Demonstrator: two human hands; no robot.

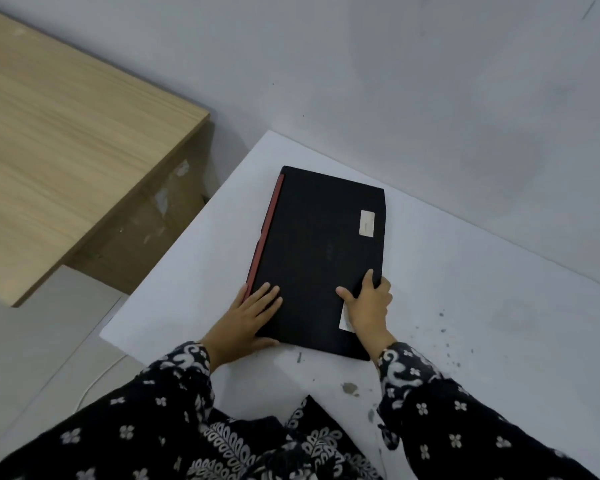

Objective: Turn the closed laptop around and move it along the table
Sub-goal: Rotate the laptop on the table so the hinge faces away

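A closed black laptop (319,244) with a red strip along its left side lies flat on the white table (465,306), its long axis running away from me. A pale sticker sits near its far right corner. My left hand (246,317) grips the near left corner, fingers on the lid and thumb along the near edge. My right hand (368,306) holds the near right part, fingers wrapped over the right edge, partly covering a second sticker.
A light wooden desk (66,150) stands to the left, separated by a gap over the tiled floor. A grey wall (430,98) runs close behind the table. Dark specks and stains mark the table near my right arm.
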